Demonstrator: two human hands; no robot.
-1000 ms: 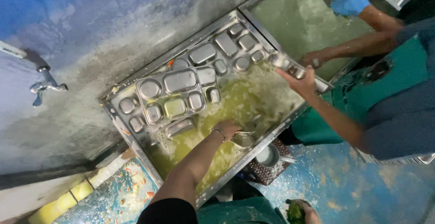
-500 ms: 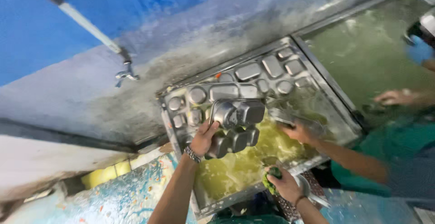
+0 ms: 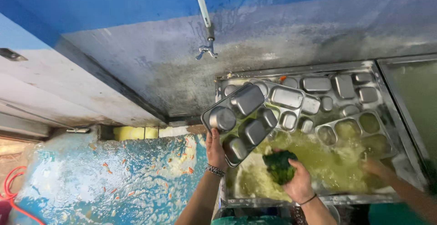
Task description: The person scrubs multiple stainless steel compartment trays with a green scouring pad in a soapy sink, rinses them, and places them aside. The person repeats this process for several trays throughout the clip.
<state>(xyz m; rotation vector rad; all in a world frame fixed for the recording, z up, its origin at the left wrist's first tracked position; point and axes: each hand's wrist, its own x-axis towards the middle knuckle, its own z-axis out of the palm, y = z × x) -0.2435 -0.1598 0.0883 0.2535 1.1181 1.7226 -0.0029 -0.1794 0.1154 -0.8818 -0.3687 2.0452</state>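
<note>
A tap point(image 3: 207, 51) hangs on a pipe point(image 3: 200, 2) against the blue and grey wall point(image 3: 136, 6). More steel trays point(image 3: 318, 97) lie in the sink point(image 3: 389, 95). A red cable point(image 3: 10, 184) lies on the wet blue floor point(image 3: 114, 179). A yellow sponge point(image 3: 132, 133) sits below the ledge.

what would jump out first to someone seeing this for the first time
Most striking is the steel compartment tray held up, underside out, by the left hand at the sink's left edge, while the right hand just beside it grips a green scrubber. Behind them the steel sink brims with yellowish, murky water and more submerged trays. Another person's hand reaches into the water at the right.
</note>
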